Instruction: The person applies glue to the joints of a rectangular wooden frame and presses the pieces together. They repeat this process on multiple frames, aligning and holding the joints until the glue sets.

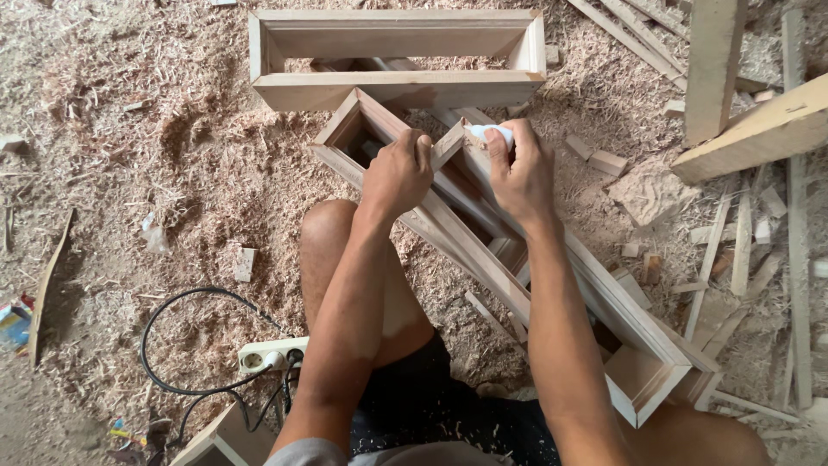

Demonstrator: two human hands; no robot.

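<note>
A long wooden box frame point(638, 345) lies slantwise across my lap, running from upper left to lower right. My left hand point(397, 173) grips a small wooden crosspiece point(450, 142) set inside the frame near its far end. My right hand point(522, 173) is closed around a small white bottle point(487, 132), whose tip rests at that crosspiece. My bare knee point(332, 233) shows under the left forearm.
A second rectangular wooden frame point(397, 86) lies just beyond. Sawdust and shavings point(172, 155) cover the floor. Wood offcuts and slats point(742, 242) are scattered at right, with thick beams point(759, 129) above them. A power strip point(267, 354) with black cable sits at lower left.
</note>
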